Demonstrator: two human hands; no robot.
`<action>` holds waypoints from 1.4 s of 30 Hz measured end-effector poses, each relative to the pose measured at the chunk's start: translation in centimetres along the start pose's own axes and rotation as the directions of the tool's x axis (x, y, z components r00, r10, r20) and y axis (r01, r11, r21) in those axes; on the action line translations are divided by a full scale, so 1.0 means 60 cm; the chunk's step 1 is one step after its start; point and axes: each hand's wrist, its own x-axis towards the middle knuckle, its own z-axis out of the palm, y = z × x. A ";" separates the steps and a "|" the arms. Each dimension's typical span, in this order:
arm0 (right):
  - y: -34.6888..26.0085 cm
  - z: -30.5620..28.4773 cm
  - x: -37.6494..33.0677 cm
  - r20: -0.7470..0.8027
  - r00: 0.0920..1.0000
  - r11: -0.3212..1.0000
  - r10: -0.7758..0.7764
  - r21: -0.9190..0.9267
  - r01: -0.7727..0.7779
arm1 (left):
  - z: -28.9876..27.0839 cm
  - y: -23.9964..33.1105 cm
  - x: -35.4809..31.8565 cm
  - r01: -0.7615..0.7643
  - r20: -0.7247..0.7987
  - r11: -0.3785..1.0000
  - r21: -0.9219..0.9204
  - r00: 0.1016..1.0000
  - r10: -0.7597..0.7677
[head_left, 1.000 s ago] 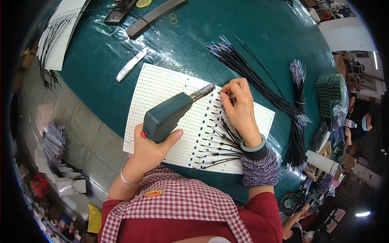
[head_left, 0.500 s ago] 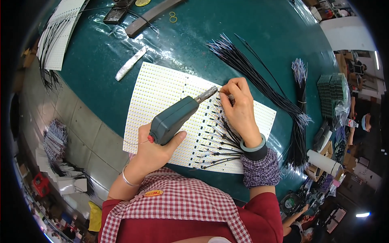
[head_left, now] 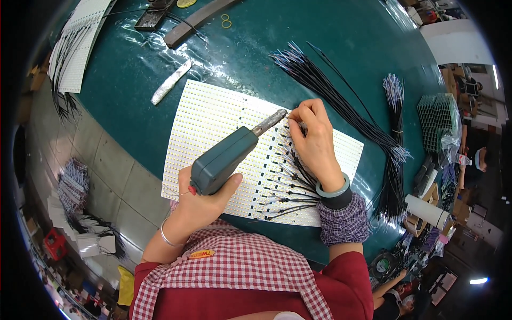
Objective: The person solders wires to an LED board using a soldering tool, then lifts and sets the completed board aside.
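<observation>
My left hand [head_left: 205,200] is wrapped round a dark green soldering gun [head_left: 224,160], whose metal tip points up and right to the far edge of a white LED circuit board [head_left: 205,128]. Close beside that tip, the fingers of my right hand [head_left: 314,133] are pinched over the board; a thin wire end seems to be between them, mostly hidden by the fingers. Black wires [head_left: 298,201] with light ends lie in a fanned row across the board, below and left of my right hand. A roll of tape [head_left: 346,184] sits round my right wrist.
Behind the board lies a large bundle of black wires [head_left: 336,96], with another bundle [head_left: 396,112] to its right. A foil-wrapped strip [head_left: 172,82], a dark bar [head_left: 194,24] and yellow rubber bands [head_left: 226,21] are on the green table. More wired boards [head_left: 80,42] hang over the far left edge.
The soldering gun has tilted slightly, its body shifting a little left while its tip stays by the right fingers. My right hand has barely moved.
</observation>
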 end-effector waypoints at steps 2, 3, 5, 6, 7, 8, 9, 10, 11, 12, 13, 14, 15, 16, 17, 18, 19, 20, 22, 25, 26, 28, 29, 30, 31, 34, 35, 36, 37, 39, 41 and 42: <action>-0.001 0.000 0.000 0.002 1.000 1.000 -0.001 0.001 0.001 | -0.004 0.003 -0.005 0.007 -0.026 1.000 -0.013 1.000 -0.007; -0.001 0.000 -0.001 0.007 1.000 1.000 0.014 0.009 -0.014 | -0.006 0.004 -0.006 0.006 -0.027 1.000 -0.013 1.000 -0.007; -0.001 -0.001 -0.001 0.012 1.000 0.999 0.028 0.018 -0.028 | -0.008 0.005 -0.008 0.025 -0.027 0.999 -0.040 0.999 -0.026; -0.001 -0.001 0.000 0.010 1.000 1.000 0.010 -0.003 -0.010 | -0.008 0.005 -0.009 0.025 -0.027 0.999 -0.040 0.999 -0.026; -0.001 -0.002 0.001 0.009 1.000 0.999 0.015 -0.031 -0.014 | -0.008 0.005 -0.010 0.042 -0.026 0.997 -0.060 0.999 -0.043; -0.002 -0.003 0.002 0.008 1.000 1.000 -0.007 -0.025 0.007 | -0.008 0.005 -0.011 0.036 -0.012 0.997 -0.070 0.999 -0.037; -0.003 -0.005 0.003 0.023 1.000 1.000 -0.003 -0.016 0.003 | -0.009 0.005 -0.012 0.058 -0.025 0.995 -0.080 0.998 -0.060; -0.005 -0.007 0.004 0.043 0.998 0.999 0.044 -0.020 -0.043 | -0.009 0.005 -0.012 0.075 -0.025 0.995 -0.071 0.997 -0.077; -0.008 -0.012 0.003 0.037 0.999 1.000 0.000 -0.008 0.000 | -0.010 0.004 -0.013 0.092 -0.025 0.994 -0.061 0.995 -0.094; -0.011 -0.019 0.002 0.069 0.995 0.994 0.076 0.075 -0.082 | -0.011 0.003 -0.014 0.090 -0.026 0.994 -0.061 0.995 -0.092; -0.013 -0.025 0.001 0.109 0.983 0.974 0.149 0.154 -0.165 | -0.013 0.002 -0.014 0.070 -0.023 0.996 -0.059 0.997 -0.071; -0.012 -0.029 0.003 0.111 0.983 0.974 0.148 0.154 -0.164 | -0.015 0.000 -0.015 0.051 -0.019 0.997 -0.057 0.998 -0.052; -0.010 -0.035 0.006 0.131 0.984 0.980 0.117 0.144 -0.135 | -0.017 -0.001 -0.015 0.052 -0.020 0.997 -0.058 0.998 -0.053; -0.007 -0.039 0.008 0.151 0.985 0.985 0.087 0.135 -0.107 | -0.020 -0.003 -0.015 0.085 -0.022 0.994 -0.064 0.996 -0.087; -0.004 -0.041 0.010 0.151 0.985 0.985 0.089 0.133 -0.109 | -0.022 -0.004 -0.016 0.104 -0.014 0.993 -0.053 0.994 -0.105; 0.001 -0.040 0.015 0.138 0.987 0.989 0.080 0.117 -0.096 | -0.024 -0.004 -0.016 0.119 -0.020 0.990 -0.071 0.993 -0.120; 0.006 -0.040 0.018 0.126 0.987 0.990 0.099 0.089 -0.111 | -0.025 -0.005 -0.017 0.157 -0.003 0.985 -0.068 0.988 -0.158; 0.011 -0.041 0.020 0.134 0.987 0.990 0.083 0.105 -0.098 | -0.025 -0.005 -0.017 0.187 0.022 0.980 -0.069 0.982 -0.186; 0.019 -0.047 0.023 0.163 0.986 0.994 0.034 0.100 -0.051 | -0.021 -0.004 -0.018 0.146 -0.005 0.987 -0.061 0.989 -0.146; 0.023 -0.055 0.021 0.139 0.989 0.995 -0.059 -0.066 0.069 | -0.014 -0.003 -0.018 0.025 -0.027 0.999 -0.032 0.999 -0.026; 0.023 -0.055 0.022 0.099 0.989 0.967 -0.111 -0.220 0.131 | -0.013 -0.003 -0.017 -0.055 -0.022 0.998 0.020 0.998 0.055; 0.016 -0.054 0.009 0.096 0.990 0.988 -0.098 -0.111 0.109 | -0.013 -0.003 -0.018 0.000 -0.035 0.999 -0.045 0.999 -0.002; 0.011 -0.053 -0.001 0.090 0.995 0.999 -0.036 -0.009 0.037 | -0.013 -0.002 -0.019 0.047 -0.026 0.995 -0.085 0.998 -0.050; 0.008 -0.051 -0.007 0.072 0.994 0.993 -0.088 -0.068 0.093 | -0.013 -0.003 -0.019 0.048 -0.026 0.995 -0.086 0.998 -0.051; 0.007 -0.046 -0.010 0.077 0.993 0.992 -0.094 -0.072 0.099 | -0.012 -0.003 -0.019 0.058 -0.027 0.994 -0.090 0.998 -0.061; 0.008 -0.034 -0.014 0.038 0.999 0.998 -0.017 -0.061 0.019 | -0.011 -0.004 -0.018 0.048 -0.026 0.998 -0.048 0.998 -0.049; 0.011 -0.032 -0.012 0.012 0.999 0.995 -0.041 -0.092 0.041 | -0.010 -0.004 -0.018 0.028 -0.028 1.000 -0.004 0.999 -0.028; 0.013 -0.029 -0.010 -0.020 0.999 0.992 -0.043 -0.119 0.041 | -0.010 -0.004 -0.018 0.028 -0.029 1.000 -0.002 0.999 -0.028; 0.015 -0.027 -0.007 -0.014 0.998 0.991 -0.065 -0.122 0.063 | -0.009 -0.003 -0.017 0.016 -0.029 1.000 -0.009 0.999 -0.016; 0.019 -0.022 -0.002 -0.040 0.995 0.987 -0.096 -0.132 0.090 | -0.005 -0.003 -0.014 0.003 -0.028 1.000 -0.016 1.000 -0.004; 0.020 -0.018 0.002 -0.025 0.992 0.979 -0.127 -0.166 0.122 | -0.001 -0.003 -0.011 0.031 -0.025 0.999 -0.029 0.999 -0.032; 0.020 -0.018 0.004 -0.017 0.992 0.972 -0.127 -0.199 0.121 | 0.002 -0.005 -0.008 0.031 -0.023 0.999 -0.028 0.999 -0.032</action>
